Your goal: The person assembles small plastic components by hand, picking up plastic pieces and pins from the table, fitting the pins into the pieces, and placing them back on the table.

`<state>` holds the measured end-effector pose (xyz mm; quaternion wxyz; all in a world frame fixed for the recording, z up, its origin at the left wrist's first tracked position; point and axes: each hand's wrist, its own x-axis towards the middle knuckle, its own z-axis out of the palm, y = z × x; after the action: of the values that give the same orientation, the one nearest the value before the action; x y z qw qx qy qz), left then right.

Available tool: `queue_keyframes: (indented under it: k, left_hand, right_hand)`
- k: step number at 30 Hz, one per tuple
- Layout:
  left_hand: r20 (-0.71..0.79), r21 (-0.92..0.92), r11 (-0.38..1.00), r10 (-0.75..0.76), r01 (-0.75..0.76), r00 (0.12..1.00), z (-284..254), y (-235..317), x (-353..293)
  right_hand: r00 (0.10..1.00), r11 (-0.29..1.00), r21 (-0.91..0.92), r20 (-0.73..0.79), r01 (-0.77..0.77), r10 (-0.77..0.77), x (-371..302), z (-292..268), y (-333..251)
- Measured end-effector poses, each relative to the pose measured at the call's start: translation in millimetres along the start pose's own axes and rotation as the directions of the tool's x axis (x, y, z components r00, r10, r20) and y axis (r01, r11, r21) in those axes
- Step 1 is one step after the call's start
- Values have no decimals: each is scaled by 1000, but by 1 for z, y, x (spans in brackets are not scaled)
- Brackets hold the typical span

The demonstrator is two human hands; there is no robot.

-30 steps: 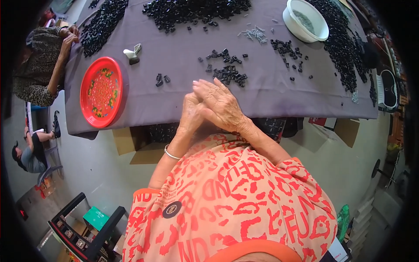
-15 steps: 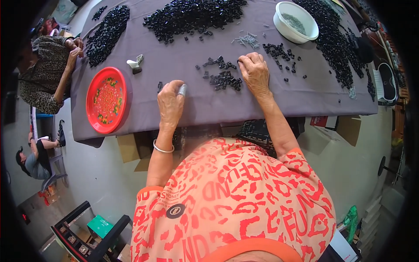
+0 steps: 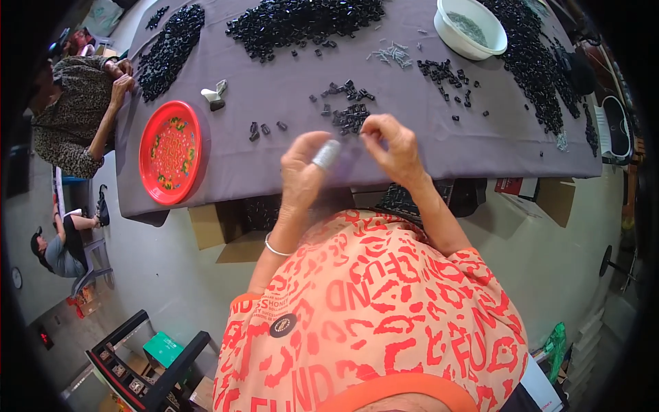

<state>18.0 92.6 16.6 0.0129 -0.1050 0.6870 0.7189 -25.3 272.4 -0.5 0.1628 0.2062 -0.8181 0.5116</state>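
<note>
My left hand (image 3: 302,175), a silver wrap around one digit, hovers over the near part of the cloth-covered table, slightly blurred. Its fingers curl loosely, the wrapped digit stands apart, and I see nothing held. To its right, my right hand (image 3: 397,151) pinches a small dark piece between thumb and forefinger, partly hidden by the fingertips. Just beyond the hands lies a small cluster of black plastic pieces (image 3: 351,117). Several similar loose pieces (image 3: 266,128) lie beyond and left of my left hand.
A red patterned tray (image 3: 146,154) rests at the left. Big heaps of black pieces (image 3: 302,27) cover the far side. A white bowl (image 3: 449,38) holds small greyish pins; more pins (image 3: 395,55) lie beside it. Another person (image 3: 75,117) sits at the left edge.
My left hand has moved right and nearer, uncovering several black pieces. My right hand has drawn back toward me from beside the cluster, and the two hands are closer together.
</note>
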Motion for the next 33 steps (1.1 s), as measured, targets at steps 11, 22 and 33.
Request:
queue_keyframes:
  k: [11, 22, 33]
  left_hand:
    - [170, -305, 927, -174, 219, 970, 2, -15, -16]
    - [64, -310, 937, -147, 159, 987, 6, -2, -17]
    - [55, -201, 976, -75, 85, 996, -2, -24, -6]
  right_hand:
    - [973, 991, 136, 229, -3, -29, -12, 0, -25]
    - [994, 986, 140, 78, -89, 79, -12, 15, -29]
    - [986, 868, -492, -165, -64, -21, 76, -16, 67]
